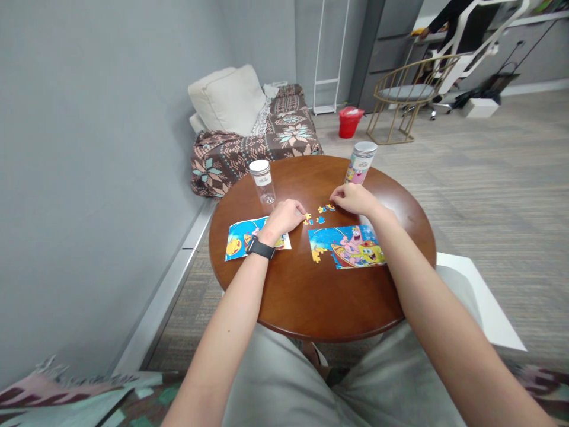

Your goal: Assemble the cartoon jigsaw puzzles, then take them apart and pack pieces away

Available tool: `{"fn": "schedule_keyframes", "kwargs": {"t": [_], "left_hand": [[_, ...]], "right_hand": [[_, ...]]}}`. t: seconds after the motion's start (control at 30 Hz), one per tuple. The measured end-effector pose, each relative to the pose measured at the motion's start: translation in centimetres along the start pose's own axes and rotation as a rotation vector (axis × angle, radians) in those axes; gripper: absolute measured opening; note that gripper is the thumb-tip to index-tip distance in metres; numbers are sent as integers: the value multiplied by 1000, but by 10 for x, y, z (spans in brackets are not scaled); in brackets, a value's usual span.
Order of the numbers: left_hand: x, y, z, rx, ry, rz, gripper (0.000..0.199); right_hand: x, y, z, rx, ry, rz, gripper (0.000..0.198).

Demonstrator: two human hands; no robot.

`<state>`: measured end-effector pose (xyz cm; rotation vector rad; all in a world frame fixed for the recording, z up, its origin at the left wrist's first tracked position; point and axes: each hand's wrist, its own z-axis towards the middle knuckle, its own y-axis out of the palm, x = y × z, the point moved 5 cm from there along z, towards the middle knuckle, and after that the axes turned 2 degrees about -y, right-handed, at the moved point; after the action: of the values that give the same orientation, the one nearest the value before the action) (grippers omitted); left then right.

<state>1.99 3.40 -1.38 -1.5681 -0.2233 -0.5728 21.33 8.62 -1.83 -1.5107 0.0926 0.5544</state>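
Observation:
My left hand (pixel 287 216), wearing a black wristband, reaches over the reference picture sheet (pixel 239 232). Its fingertips are closed at a yellow puzzle piece (pixel 307 217). My right hand (pixel 353 198) has its fingers drawn together just above a few loose puzzle pieces (pixel 329 207); whatever is in them is too small to make out. Another blue piece (pixel 320 220) lies between the hands. Nearer to me is a partly assembled cartoon jigsaw puzzle (pixel 347 243), with a ragged gap at its lower left corner. My right forearm covers its right edge.
On the round wooden table (pixel 324 308) stand a clear lidded jar (pixel 265 184) at back left and a printed canister (pixel 361 161) at back right. Beyond are a covered sofa (pixel 284 127), a red bin (pixel 349 122), a wire chair (pixel 406 93) and another person's arm (pixel 438 21).

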Motion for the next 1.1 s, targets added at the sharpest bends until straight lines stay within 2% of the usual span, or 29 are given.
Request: {"fn": "schedule_keyframes", "kwargs": {"t": [0.17,0.33,0.43,0.7,1.1], "left_hand": [[-1,-1,0,21,-34,12,13],[-3,-1,0,40,-44,9,13],[-3,-1,-1,37,-47,3,13],[-2,-3,-1,36,-52,7,15],[-3,-1,0,39,-44,22,15]], "right_hand": [[-1,2,0,-59,-39,12,19],[-9,9,3,-121,-199,48,23],[-11,13,4,-139,-238,61,24],[-16,14,2,-191,-231,79,15],[-26,17,-1,-179,-169,63,10]]}}
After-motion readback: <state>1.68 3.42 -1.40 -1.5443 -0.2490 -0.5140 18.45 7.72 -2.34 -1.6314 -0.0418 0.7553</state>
